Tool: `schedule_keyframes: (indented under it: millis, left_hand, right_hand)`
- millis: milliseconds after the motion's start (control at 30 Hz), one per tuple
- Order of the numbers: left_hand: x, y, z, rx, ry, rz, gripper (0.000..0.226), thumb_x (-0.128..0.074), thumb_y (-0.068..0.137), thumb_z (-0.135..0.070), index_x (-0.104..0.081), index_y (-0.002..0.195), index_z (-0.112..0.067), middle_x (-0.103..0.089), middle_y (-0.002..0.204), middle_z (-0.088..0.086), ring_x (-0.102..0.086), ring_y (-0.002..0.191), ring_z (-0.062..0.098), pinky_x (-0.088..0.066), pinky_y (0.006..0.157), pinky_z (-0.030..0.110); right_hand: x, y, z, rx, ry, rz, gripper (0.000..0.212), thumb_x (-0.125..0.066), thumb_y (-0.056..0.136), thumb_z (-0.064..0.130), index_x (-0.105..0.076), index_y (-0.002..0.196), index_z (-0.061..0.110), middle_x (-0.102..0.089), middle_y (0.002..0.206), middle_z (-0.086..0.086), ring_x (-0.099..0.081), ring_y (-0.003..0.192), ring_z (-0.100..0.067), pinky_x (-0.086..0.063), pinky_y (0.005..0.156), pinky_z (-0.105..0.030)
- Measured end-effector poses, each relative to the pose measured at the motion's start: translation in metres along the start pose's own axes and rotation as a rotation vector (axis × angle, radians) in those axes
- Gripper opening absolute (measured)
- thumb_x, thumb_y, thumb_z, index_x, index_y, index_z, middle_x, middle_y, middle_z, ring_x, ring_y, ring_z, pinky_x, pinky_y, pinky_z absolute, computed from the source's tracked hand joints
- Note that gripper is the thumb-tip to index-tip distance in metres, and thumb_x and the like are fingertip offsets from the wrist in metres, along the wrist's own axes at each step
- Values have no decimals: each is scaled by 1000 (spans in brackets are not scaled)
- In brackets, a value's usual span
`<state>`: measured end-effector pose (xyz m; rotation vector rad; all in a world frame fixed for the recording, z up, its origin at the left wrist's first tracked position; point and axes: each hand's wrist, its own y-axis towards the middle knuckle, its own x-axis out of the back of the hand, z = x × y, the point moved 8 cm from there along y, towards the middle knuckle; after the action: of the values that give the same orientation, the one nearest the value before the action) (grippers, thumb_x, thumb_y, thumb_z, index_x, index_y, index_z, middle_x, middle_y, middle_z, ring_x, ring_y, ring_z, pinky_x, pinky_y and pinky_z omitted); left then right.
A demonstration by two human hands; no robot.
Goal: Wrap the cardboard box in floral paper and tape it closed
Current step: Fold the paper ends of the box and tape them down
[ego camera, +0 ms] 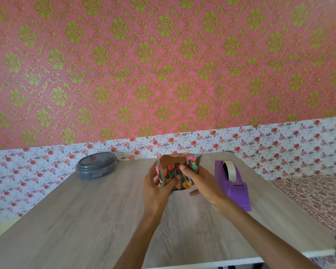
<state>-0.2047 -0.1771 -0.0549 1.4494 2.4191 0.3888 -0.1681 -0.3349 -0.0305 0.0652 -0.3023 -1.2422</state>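
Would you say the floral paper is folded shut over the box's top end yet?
Not yet, it is open: the floral paper stands crumpled around an uncovered brown patch at the top.

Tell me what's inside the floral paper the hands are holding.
A brown surface, likely the cardboard box, shows at the open top of the floral paper. The rest is hidden by paper, left hand and right hand.
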Motion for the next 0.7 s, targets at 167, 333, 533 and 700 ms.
schedule_keyframes:
  millis: [167, 333, 533, 700]
  left_hand:
    - [-3, -1, -3, -34, 37, 15, 53, -87, 72, -25, -60, 104, -58, -69, 95, -22, -72, 92, 17, -61, 74, 39]
    - [-2, -7, 4, -29, 45, -40, 68, -91, 61, -34, -57, 117, -51, -70, 109, -11, -69, 101, 13, -60, 82, 46]
    - [-4, -15, 8, -43, 68, -72, 72, -92, 63, -26, -55, 125, -35, -67, 113, -9, -67, 101, 11, -61, 80, 45]
    - [-4, -18, 11, -38, 66, -78, 84, -91, 65, -22, -49, 137, -21, -64, 120, 1, -64, 108, 16, -59, 85, 47]
  right_hand:
    - [13, -18, -24, 122, 65, 104, 75, -52, 78, 72, -27, 140, 39, -63, 115, 10, -64, 106, -4, -59, 82, -34]
    - [104, -32, -39, 271, -455, -518, 16, -57, 97, 18, -68, 109, 19, -69, 104, 5, -66, 92, -12, -48, 74, -17]
    - [168, -25, -59, -33, -881, -618, 22, -47, 99, 24, -60, 86, 13, -59, 89, -9, -60, 80, -26, -47, 62, -30]
    - [155, -12, -85, -501, -229, -283, 18, -55, 99, 25, -64, 97, 9, -67, 91, -10, -65, 81, -22, -58, 67, -34]
